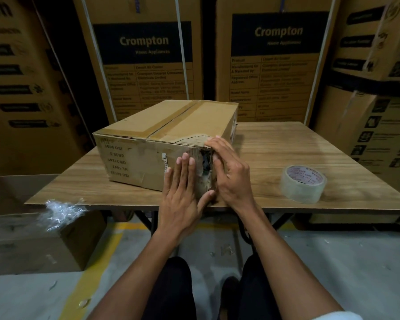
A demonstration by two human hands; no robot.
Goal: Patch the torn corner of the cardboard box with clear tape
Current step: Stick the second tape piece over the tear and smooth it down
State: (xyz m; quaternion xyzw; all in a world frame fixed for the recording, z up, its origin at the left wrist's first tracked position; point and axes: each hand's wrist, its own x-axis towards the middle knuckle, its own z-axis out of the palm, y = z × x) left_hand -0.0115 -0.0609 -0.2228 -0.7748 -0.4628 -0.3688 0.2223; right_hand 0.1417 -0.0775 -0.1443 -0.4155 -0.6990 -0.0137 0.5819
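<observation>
A brown cardboard box (148,139) lies on the wooden table (286,153), its near right corner torn open (205,167) so that crumpled material shows inside. My left hand (183,195) lies flat against the box's front face just left of the tear, its thumb hooked under the corner's bottom. My right hand (231,172) presses flat on the box's right side of the same corner, fingers reaching up to the top edge. A roll of clear tape (303,184) rests flat on the table, to the right of my right hand, untouched.
Tall printed cartons (143,54) stand close behind and on both sides of the table. An open cardboard box (32,236) with crumpled clear plastic (60,212) sits on the floor at the left. Yellow floor marking (97,262) runs under the table.
</observation>
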